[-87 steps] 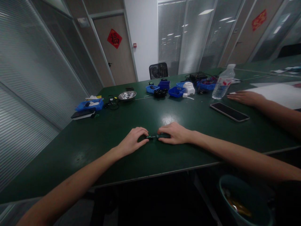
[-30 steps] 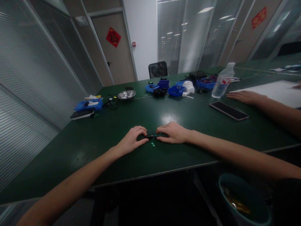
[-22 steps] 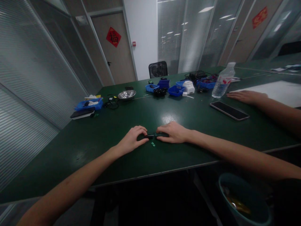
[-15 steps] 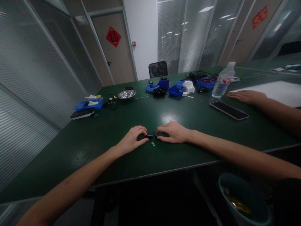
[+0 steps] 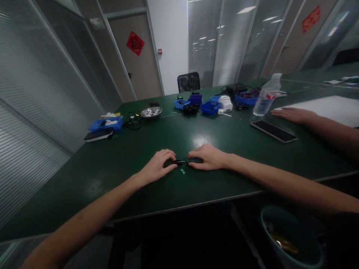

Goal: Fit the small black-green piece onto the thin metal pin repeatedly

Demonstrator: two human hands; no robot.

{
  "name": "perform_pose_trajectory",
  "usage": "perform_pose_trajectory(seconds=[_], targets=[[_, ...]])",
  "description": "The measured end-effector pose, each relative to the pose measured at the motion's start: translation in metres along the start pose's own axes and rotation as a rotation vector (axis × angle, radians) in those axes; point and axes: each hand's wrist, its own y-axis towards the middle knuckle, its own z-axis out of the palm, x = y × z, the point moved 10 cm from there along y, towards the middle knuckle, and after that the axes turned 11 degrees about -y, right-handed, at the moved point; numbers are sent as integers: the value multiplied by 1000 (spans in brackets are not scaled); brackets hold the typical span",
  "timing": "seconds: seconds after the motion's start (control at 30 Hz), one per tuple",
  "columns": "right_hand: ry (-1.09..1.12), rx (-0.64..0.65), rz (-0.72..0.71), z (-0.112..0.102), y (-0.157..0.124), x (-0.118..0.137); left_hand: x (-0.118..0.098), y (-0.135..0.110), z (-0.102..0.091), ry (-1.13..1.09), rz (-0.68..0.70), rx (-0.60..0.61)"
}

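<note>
My left hand [image 5: 159, 164] rests on the green table, thumb and fingers closed on a small black part [image 5: 177, 162] whose kind I cannot make out. Facing it, my right hand [image 5: 209, 157] grips a screwdriver [image 5: 183, 161] with a dark handle. The thin metal shaft lies level and points left at the black part; whether the tip touches it is too small to tell. Just in front of the gap between my hands lies a small green circuit board [image 5: 183, 171].
A phone [image 5: 274, 131] and a water bottle [image 5: 267, 95] stand to the right, near another person's hand [image 5: 293, 114]. Blue trays [image 5: 210, 107], a metal bowl [image 5: 151, 113] and a loaded blue tray [image 5: 106, 124] sit farther back. A bin [image 5: 291, 239] is below the table edge.
My right hand has shifted very slightly to the right with the screwdriver, and a bit more of the shaft shows. My left hand stays in place.
</note>
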Motion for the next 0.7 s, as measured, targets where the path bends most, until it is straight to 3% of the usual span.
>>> perform_pose_trajectory(seconds=[0.27, 0.47, 0.53, 0.7], targets=[[23, -6, -34, -7, -4, -3, -4, 0, 0, 7, 22, 0], [49, -127, 40, -21, -12, -20, -15, -3, -10, -2, 73, -61], [66, -180, 66, -24, -13, -23, -26, -5, -8, -36, 143, -22], [67, -222, 71, -21, -11, -20, -62, -18, 15, -102, 384, 213]])
